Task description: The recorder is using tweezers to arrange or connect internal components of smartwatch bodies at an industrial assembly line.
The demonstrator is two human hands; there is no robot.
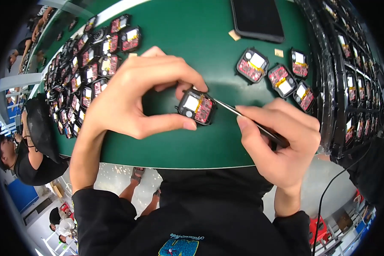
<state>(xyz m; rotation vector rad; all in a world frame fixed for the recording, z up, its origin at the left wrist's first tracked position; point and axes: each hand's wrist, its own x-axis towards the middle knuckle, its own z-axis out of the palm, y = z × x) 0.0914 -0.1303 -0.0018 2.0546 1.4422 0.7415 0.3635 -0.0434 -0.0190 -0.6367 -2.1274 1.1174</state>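
Between the thumb and fingers of my left hand [136, 91] is a small black watch-like case [197, 107], held by its edges above the green table [175, 149]. Its open side faces up and shows a red circuit board, a white block and a strip of yellow tape. My right hand [283, 143] is closed around a pair of dark-handled tweezers [232, 110]. The thin metal tip points left and reaches the upper right edge of the case; whether it touches cannot be made out.
Many similar open cases [87, 57] crowd the table's left side. Several more, including one case [252, 65], lie at the right, near a black phone [258, 19]. Black trays [352, 81] holding cases stand along the right edge. At far left sits another person [32, 158].
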